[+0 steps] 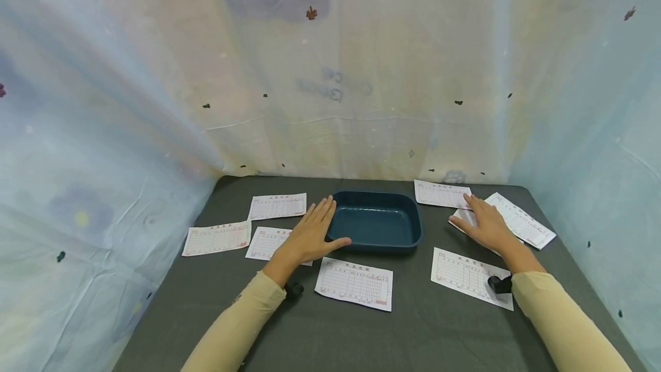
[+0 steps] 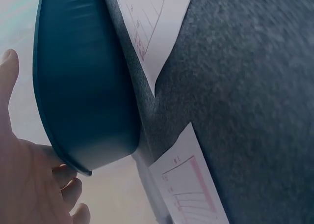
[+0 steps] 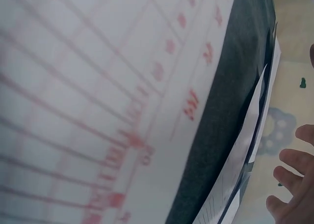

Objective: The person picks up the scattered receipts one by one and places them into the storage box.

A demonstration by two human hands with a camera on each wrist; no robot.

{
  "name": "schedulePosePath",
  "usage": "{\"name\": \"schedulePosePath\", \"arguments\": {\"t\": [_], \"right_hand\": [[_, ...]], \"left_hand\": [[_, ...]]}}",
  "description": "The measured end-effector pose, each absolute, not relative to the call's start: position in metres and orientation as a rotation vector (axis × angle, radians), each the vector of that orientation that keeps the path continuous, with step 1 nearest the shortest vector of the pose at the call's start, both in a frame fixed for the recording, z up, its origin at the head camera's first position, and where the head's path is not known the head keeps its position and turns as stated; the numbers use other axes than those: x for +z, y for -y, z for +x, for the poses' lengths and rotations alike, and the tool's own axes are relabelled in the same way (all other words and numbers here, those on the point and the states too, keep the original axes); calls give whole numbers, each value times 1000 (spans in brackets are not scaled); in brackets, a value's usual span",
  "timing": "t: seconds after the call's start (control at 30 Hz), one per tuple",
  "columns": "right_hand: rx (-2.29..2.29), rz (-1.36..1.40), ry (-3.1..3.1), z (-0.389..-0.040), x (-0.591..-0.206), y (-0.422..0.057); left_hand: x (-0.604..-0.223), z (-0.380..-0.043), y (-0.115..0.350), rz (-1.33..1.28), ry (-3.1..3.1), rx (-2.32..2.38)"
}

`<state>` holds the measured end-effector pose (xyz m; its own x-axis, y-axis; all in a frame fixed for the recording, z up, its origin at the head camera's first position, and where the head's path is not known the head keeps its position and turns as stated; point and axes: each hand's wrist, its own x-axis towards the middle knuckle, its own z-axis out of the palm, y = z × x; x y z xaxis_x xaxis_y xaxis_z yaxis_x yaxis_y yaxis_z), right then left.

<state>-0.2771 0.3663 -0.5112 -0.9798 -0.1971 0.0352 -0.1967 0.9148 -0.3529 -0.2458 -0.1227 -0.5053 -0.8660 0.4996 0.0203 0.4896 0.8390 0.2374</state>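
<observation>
The curtain (image 1: 289,102) walls the table (image 1: 330,337) in on the far, left and right sides, so reach seems freest toward the near side, where dark tabletop runs on between the sleeves.

The tray (image 1: 377,223) sits upright toward the far side of the table, its far rim near the table's far edge. It looks like thin, stiff plastic: probably light, rather slick and hard to break. Its rim flares outward, so the left and right ends should give the best hold.

The left hand (image 1: 310,233) lies along the tray's left end, fingers straight and thumb out, gripping nothing; whether it presses the rim I cannot tell. The right hand (image 1: 485,225) is spread and released over the slips on the right; its contact with them is unclear.

The slips are printed paper, likely very light and limp, easy to crease and awkward to lift when flat. The near slip (image 1: 353,284) and the right slip (image 1: 521,220), which reaches close to the table's right edge, are best pinched at a corner. In the left wrist view, one slip's corner (image 2: 153,79) points out beside the tray, with tabletop around it for fingertips.
</observation>
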Motion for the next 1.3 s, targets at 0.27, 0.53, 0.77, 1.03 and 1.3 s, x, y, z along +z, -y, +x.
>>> {"name": "schedulePosePath", "arguments": {"t": [0.27, 0.53, 0.77, 1.03, 1.3], "right_hand": [[-627, -269, -3039, -291, -511, -373], [-715, -195, -3011, -305, -514, -378], [-714, -111, -3028, -314, -519, -384], [-698, -43, -3041, -323, -527, -387], [-802, 151, -3034, -326, -533, -380]], "left_hand": [[-508, -248, 118, 783, -2956, 366], [-511, -249, 113, 766, -2957, 361], [-510, -249, 112, 727, -2951, 354], [-512, -252, 108, 711, -2972, 376], [-516, -252, 106, 703, -2977, 405]]}}
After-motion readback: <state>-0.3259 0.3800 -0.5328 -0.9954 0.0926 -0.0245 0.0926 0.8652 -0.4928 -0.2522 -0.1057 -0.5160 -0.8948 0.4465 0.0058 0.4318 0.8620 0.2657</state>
